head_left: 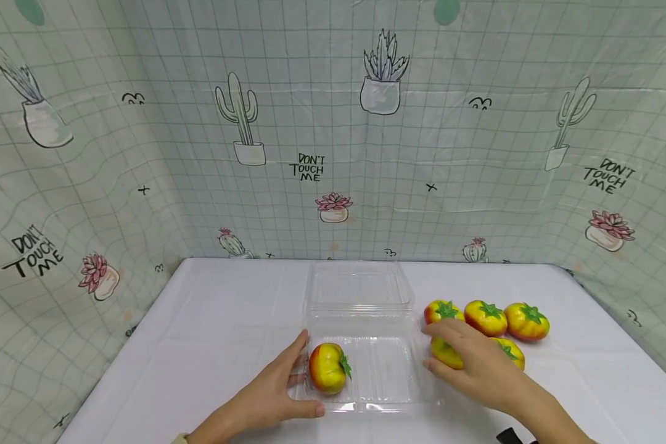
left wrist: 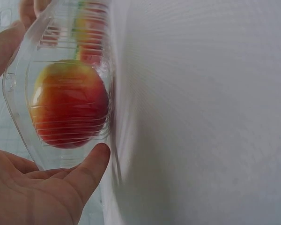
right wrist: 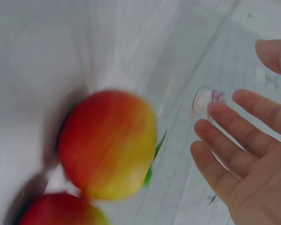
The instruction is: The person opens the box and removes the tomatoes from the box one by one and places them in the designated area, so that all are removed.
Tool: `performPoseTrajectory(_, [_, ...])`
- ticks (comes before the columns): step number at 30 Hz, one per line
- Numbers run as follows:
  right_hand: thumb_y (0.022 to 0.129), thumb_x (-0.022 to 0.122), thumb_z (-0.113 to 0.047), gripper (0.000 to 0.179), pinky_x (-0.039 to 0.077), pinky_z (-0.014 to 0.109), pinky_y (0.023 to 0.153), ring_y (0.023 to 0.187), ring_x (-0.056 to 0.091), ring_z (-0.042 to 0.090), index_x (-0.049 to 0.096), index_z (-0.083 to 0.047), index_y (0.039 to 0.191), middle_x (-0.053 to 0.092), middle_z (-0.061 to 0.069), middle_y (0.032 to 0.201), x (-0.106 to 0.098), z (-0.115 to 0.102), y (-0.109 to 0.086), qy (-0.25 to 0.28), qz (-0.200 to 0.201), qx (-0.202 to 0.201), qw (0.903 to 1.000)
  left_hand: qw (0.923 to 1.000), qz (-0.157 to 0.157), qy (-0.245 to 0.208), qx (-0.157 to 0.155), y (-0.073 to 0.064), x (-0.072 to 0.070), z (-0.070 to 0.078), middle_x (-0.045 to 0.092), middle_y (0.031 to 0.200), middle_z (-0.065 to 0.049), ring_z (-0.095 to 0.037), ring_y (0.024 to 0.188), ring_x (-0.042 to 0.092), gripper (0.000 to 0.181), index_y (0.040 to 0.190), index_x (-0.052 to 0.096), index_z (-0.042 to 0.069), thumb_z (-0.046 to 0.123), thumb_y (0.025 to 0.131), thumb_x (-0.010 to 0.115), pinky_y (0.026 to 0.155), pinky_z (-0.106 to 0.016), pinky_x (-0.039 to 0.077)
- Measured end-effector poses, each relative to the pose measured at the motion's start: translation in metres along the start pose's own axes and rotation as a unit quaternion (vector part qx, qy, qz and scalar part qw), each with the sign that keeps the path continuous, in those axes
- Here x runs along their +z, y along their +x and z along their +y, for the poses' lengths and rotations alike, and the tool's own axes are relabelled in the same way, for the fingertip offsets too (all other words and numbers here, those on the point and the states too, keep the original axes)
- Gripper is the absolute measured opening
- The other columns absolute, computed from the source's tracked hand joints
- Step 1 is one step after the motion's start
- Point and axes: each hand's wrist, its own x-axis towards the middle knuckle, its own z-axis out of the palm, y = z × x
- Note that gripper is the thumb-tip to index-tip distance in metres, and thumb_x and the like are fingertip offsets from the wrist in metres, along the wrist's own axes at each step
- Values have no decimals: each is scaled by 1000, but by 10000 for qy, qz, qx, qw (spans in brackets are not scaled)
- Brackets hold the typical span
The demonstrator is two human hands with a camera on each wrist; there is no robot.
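Note:
A clear plastic clamshell box [head_left: 383, 404] lies on the white table, lid folded back away from me. One yellow-red persimmon [head_left: 327, 369] with a green leafy top sits on its side at the box's left end. My left hand [head_left: 272, 390] touches that end, thumb by the front edge and fingers along the left wall; the left wrist view shows the persimmon through the plastic. My right hand [head_left: 480, 364] hovers over a near persimmon [head_left: 445, 353] to the right of the box. Its fingers are spread and apart from the fruit [right wrist: 107, 145] in the right wrist view.
Several more persimmons [head_left: 526, 321] stand in a group right of the box, partly hidden by the right hand. The raised lid [head_left: 361, 287] lies behind the box. A printed curtain [head_left: 333, 123] closes off the back and sides of the table [head_left: 227, 320].

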Motion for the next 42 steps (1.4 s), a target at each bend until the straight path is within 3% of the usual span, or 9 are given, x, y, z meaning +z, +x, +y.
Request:
performPoseTrajectory(11, [87,62,-55,47,51,32,93,108,55,4,56,-29,125,53,-19,123,22,-35,23,262,-385,-482,9977,10000,46,83,1,0,0,0,14,156,-19,-34,130,43,112,154,4,9,39,76,80,98,-34,46])
performPoseTrajectory(20, [87,65,-49,50,51,33,94,110,54,6,53,-26,130,52,-14,127,38,-58,37,571,-793,-765,9923,9999,36,65,75,0,1,-1,13,157,-19,-34,132,41,112,154,4,8,38,77,80,98,-33,46])
performPoseTrajectory(34, [88,67,-41,56,50,38,95,111,57,17,49,-17,135,50,-8,129,65,-77,52,1276,-941,-884,9834,9996,-12,-54,273,-2,0,-5,10,157,-17,-35,134,37,110,154,2,7,36,79,78,99,-31,45])
performPoseTrajectory(42, [85,71,-40,57,51,35,94,107,56,13,50,-21,135,49,-6,127,76,-86,57,1453,-962,-823,9812,9994,-95,-177,266,-2,-1,-2,6,158,-16,-36,137,32,110,154,1,8,36,80,78,101,-30,44])
